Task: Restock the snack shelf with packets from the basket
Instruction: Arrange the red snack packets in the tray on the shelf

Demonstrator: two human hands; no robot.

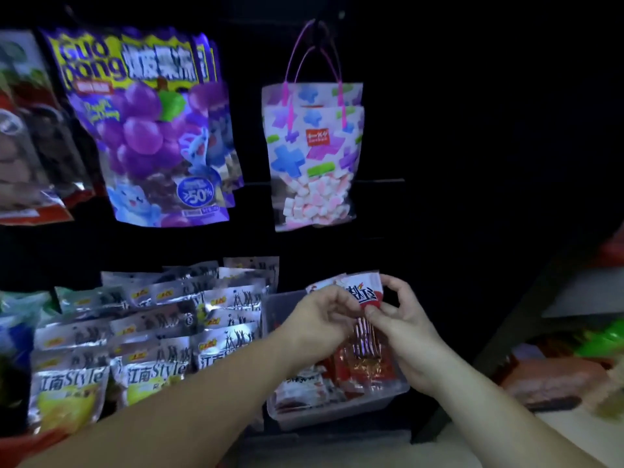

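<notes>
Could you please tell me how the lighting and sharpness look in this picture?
In the head view the scene is dim, the right side nearly black; the head view's wide lens bends and blurs the purple grape bag; glare streaks the silver packets in the head view; the red-and-white packet is fairly sharp.

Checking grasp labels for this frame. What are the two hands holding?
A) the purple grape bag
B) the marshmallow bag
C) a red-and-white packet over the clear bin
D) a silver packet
C: the left hand and right hand both pinch the red-and-white packet above the clear bin. The silver packets lie to the left, untouched.
</notes>
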